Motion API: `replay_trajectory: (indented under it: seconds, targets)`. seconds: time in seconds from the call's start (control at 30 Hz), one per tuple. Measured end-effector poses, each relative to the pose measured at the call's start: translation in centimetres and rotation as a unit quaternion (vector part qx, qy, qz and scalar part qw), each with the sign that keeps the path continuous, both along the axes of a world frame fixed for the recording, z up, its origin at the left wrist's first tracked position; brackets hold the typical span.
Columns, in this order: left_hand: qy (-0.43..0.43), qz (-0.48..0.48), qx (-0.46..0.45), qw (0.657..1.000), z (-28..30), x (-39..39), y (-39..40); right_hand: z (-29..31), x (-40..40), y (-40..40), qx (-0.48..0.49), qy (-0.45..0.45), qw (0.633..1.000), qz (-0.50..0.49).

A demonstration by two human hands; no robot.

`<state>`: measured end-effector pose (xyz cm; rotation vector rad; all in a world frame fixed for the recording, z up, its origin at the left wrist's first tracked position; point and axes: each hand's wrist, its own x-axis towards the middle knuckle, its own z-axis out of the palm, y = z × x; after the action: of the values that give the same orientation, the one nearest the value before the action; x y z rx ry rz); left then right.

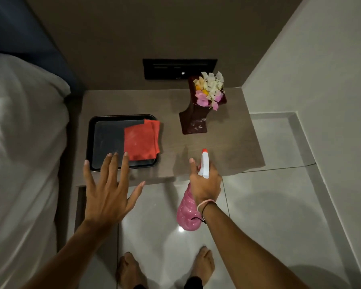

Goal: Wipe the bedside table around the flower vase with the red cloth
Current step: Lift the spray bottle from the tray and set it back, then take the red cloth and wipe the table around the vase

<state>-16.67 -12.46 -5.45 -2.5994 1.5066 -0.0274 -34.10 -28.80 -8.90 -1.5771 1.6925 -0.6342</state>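
Note:
The folded red cloth [141, 140] lies on the right part of a black tray [96, 140] on the brown bedside table [227, 142]. A dark maroon vase [194, 119] with pale and pink flowers [209, 90] stands at the table's back right. My left hand [108, 188] hovers open with spread fingers over the tray's near edge, its fingertips just short of the cloth. My right hand [204, 184] grips a pink spray bottle [188, 213] with a white, red-tipped nozzle [204, 161] that points over the table's front edge toward the vase.
A bed with white bedding [19, 153] runs along the left. A black switch panel [179, 68] is set in the wall behind the table. Glossy floor tiles [269, 205] and my bare feet [165, 268] lie below; a white wall [331, 80] closes the right.

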Motion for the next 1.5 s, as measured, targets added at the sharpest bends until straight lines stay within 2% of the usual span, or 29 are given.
replay_trajectory:
  seconds: [0.13, 0.33, 0.5, 0.6, 0.73, 0.93, 1.1, 1.27, 1.33, 1.4, 1.5]
  targets:
    - [-0.008, 0.017, -0.001, 1.000, 0.0, 0.6, 0.8, -0.5, -0.5, 2.1, 0.022, 0.005, 0.999, 0.028]
    - [-0.033, 0.049, -0.030, 0.998, 0.1, 3.6, 4.2, 1.9, 2.6, 5.3, -0.077, -0.057, 0.985, 0.142]
    - [-0.034, 0.055, -0.020, 0.998, 0.3, 7.9, 7.5, 5.3, 10.9, 5.1, -0.118, -0.162, 0.960, 0.198]
    - [-0.052, 0.063, -0.031, 0.996, 1.0, 11.1, 8.6, 6.6, 16.9, 4.4, -0.129, -0.221, 0.950, 0.182]
    - [-0.060, 0.055, -0.069, 0.994, 1.5, 14.2, 8.8, 7.3, 23.6, 3.4, -0.137, -0.211, 0.951, 0.181]
    - [-0.059, 0.037, -0.099, 0.993, 0.4, 16.8, 8.7, 4.6, 30.3, 4.5, -0.113, -0.208, 0.947, 0.215]
    - [-0.047, 0.040, -0.106, 0.992, -0.2, 16.9, 9.6, 4.1, 31.1, 4.2, -0.124, -0.181, 0.944, 0.246]
    - [-0.025, 0.035, -0.077, 0.996, -0.2, 15.3, 9.6, 4.3, 29.9, 2.4, -0.068, -0.131, 0.940, 0.309]
    - [-0.015, 0.031, -0.072, 0.997, -0.2, 14.5, 9.5, 4.1, 28.5, 1.9, -0.034, -0.137, 0.930, 0.340]
    - [-0.008, 0.021, -0.077, 0.997, -0.4, 13.3, 9.0, 3.6, 26.0, 1.6, -0.015, -0.146, 0.929, 0.339]
    - [0.025, 0.002, -0.077, 0.997, -0.7, 11.1, 7.4, 2.0, 20.4, 1.4, -0.016, -0.143, 0.948, 0.284]
